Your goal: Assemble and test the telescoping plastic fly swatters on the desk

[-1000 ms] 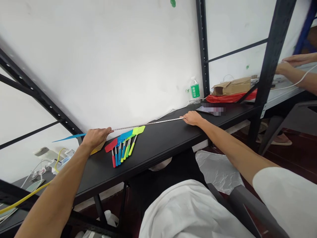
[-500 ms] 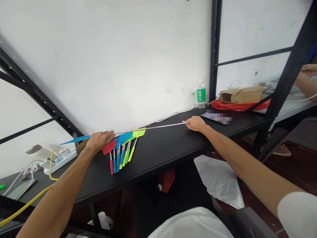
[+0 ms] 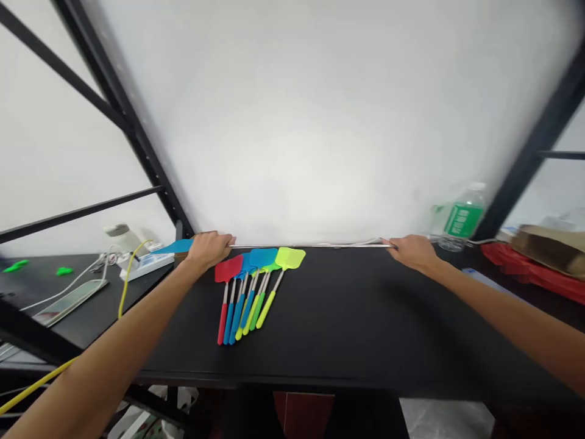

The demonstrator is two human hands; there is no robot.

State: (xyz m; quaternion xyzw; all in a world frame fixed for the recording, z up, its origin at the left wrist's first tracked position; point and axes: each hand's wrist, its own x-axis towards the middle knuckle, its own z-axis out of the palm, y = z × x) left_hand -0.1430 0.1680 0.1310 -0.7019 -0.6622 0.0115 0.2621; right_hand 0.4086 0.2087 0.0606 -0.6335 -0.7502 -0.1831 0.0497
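A long thin metal rod spans the space between my hands, level above the back of the black table; it belongs to a blue fly swatter [image 3: 311,246] drawn out long. My left hand [image 3: 209,249] is closed round it close to its blue head, which sticks out to the left. At the other end my right hand [image 3: 412,251] grips it, hiding the handle. Below and between the hands lies a fanned row of short fly swatters [image 3: 262,259], in red, blue, green and yellow, handles toward me.
A water bottle [image 3: 464,219] stands at the back right, near a cardboard box [image 3: 551,250] and a red bag [image 3: 539,271]. On the left are a power strip [image 3: 148,265], a yellow cable [image 3: 124,286] and a phone [image 3: 70,303]. Black frame posts rise at both sides.
My view has swung to the left. Both hands still hold the stretched fly swatter, which now looks more level. The fanned swatters lie as before.
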